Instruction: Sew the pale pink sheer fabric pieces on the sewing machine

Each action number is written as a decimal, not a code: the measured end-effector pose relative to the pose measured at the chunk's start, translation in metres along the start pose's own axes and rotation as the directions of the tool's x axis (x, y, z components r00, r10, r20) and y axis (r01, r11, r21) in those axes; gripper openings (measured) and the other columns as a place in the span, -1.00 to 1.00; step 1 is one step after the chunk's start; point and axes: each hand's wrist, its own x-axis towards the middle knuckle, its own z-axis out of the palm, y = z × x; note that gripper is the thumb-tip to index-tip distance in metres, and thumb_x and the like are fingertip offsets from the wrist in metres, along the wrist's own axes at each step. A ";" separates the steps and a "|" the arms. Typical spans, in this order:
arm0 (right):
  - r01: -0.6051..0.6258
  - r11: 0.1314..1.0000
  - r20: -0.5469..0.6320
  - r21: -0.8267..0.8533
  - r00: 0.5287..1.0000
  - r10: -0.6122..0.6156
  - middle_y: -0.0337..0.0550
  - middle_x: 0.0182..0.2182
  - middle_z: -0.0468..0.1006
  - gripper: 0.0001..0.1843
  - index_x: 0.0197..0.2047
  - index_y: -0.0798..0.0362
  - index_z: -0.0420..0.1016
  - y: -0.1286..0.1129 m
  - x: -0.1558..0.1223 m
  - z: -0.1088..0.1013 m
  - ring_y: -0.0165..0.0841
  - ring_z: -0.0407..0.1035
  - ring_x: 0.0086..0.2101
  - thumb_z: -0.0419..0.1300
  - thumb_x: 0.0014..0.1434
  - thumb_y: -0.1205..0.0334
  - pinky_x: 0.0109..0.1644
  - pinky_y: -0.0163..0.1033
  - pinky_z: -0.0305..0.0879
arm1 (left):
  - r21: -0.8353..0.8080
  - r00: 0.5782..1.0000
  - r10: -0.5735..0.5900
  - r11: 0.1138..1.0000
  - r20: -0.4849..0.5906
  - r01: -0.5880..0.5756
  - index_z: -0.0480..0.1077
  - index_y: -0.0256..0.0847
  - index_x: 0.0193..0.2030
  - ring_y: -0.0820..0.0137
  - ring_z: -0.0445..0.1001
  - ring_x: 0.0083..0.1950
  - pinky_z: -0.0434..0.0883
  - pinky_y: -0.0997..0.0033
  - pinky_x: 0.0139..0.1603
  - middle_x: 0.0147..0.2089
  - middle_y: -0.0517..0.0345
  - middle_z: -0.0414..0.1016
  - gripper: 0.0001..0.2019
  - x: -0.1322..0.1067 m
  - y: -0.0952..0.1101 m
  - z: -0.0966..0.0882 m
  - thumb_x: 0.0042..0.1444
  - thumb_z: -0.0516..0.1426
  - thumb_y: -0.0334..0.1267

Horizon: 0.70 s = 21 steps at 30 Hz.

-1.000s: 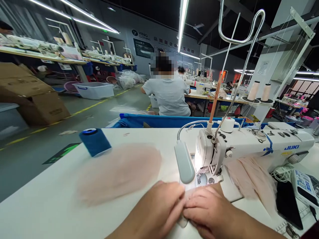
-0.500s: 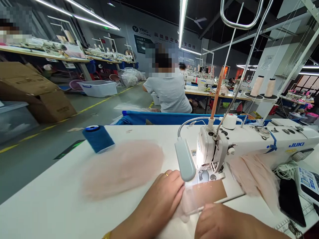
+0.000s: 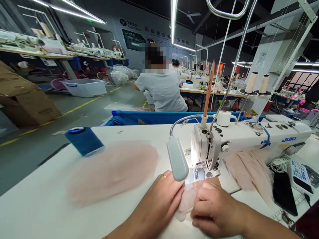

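A small piece of sheer pale pink fabric (image 3: 186, 199) lies in front of the sewing machine's presser foot (image 3: 198, 173). My left hand (image 3: 164, 194), with a ring on one finger, is closed on its left side, the fingertips partly hidden. My right hand (image 3: 214, 208) has its fingers curled and pinches the fabric's right side, close in front of the needle area. The white sewing machine (image 3: 245, 136) stands over the lit needle plate. Beneath the right hand, a tan sheet (image 3: 216, 181) shows only in part.
A grey lamp (image 3: 177, 159) hangs just beyond my left hand. Sheer pink fabric (image 3: 117, 172) and a blue thread cone (image 3: 83, 141) lie to the left. On the right are more pink fabric (image 3: 251, 169), a phone (image 3: 284, 192) and a control box (image 3: 300, 176). A person (image 3: 160, 89) sits ahead.
My right hand has moved up and forward towards the presser foot, covering much of the tan sheet. My left hand stays by the fabric. The whole view has shifted slightly.
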 end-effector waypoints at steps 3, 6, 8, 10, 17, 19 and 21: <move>-0.121 0.992 -0.101 0.028 0.987 0.124 -0.25 -0.29 0.52 -0.82 -0.19 -0.05 0.42 0.000 -0.002 -0.002 -0.26 0.38 -0.24 0.36 0.35 0.17 -0.07 -0.13 0.29 | -0.023 0.995 0.016 1.000 -0.096 -0.018 0.32 -0.10 -0.27 0.23 0.48 -0.24 0.37 0.25 -0.26 -0.24 0.09 0.52 -0.71 -0.001 -0.002 0.006 0.50 -0.08 -0.34; -0.317 0.948 -0.184 0.043 0.930 0.319 -0.16 -0.18 0.59 -0.74 -0.03 -0.03 0.43 0.000 -0.002 -0.003 -0.20 0.44 -0.21 0.37 0.36 0.06 -0.12 -0.13 0.34 | -0.069 0.994 0.038 0.997 -0.107 -0.045 0.36 -0.10 -0.26 0.25 0.44 -0.26 0.40 0.24 -0.20 -0.25 0.10 0.54 -0.70 -0.004 0.002 0.009 0.51 -0.08 -0.36; -0.335 0.940 -0.197 0.068 0.919 0.342 -0.15 -0.18 0.59 -0.84 -0.05 -0.04 0.45 -0.001 -0.001 -0.003 -0.20 0.46 -0.22 0.30 0.43 0.11 -0.12 -0.15 0.36 | -0.098 0.995 0.046 0.994 -0.094 -0.055 0.39 -0.11 -0.20 0.26 0.44 -0.25 0.43 0.22 -0.15 -0.24 0.11 0.56 -0.70 -0.007 0.007 0.008 0.53 -0.09 -0.36; -0.293 0.949 -0.213 0.116 0.926 0.312 -0.17 -0.23 0.59 -0.93 -0.12 -0.04 0.45 -0.001 0.001 -0.002 -0.24 0.47 -0.25 0.19 0.49 0.21 -0.14 -0.18 0.35 | -0.097 0.994 0.048 0.994 -0.097 -0.057 0.42 -0.10 -0.05 0.23 0.47 -0.22 0.45 0.20 -0.13 -0.19 0.10 0.59 -0.78 -0.009 0.012 0.008 0.54 -0.05 -0.31; -0.287 0.947 -0.271 0.142 0.909 0.316 -0.23 -0.36 0.50 -0.80 -0.26 -0.05 0.37 -0.003 0.005 0.006 -0.29 0.41 -0.34 0.16 0.47 0.24 -0.21 -0.23 0.28 | 0.109 0.972 0.125 0.989 -0.201 -0.105 0.45 -0.10 0.20 0.10 0.64 0.09 0.54 0.10 0.15 0.16 -0.08 0.67 -0.61 -0.010 0.014 0.017 0.35 0.04 -0.51; -0.287 0.947 -0.280 0.147 0.906 0.318 -0.23 -0.35 0.50 -0.81 -0.26 -0.04 0.38 -0.004 0.005 0.007 -0.29 0.41 -0.33 0.16 0.47 0.24 -0.20 -0.23 0.27 | 0.091 0.972 0.124 0.990 -0.198 -0.108 0.48 -0.06 0.20 0.14 0.67 0.04 0.54 0.13 0.16 0.13 -0.04 0.69 -0.60 -0.011 0.012 0.018 0.35 0.05 -0.52; -0.279 0.949 -0.298 0.145 0.903 0.310 -0.24 -0.36 0.49 -0.81 -0.26 -0.04 0.38 -0.005 0.006 0.007 -0.30 0.40 -0.34 0.15 0.46 0.24 -0.21 -0.23 0.26 | 0.070 0.975 0.107 0.993 -0.194 -0.095 0.47 -0.03 0.26 0.14 0.67 0.08 0.53 0.13 0.20 0.17 -0.03 0.69 -0.60 -0.013 0.011 0.018 0.39 0.07 -0.47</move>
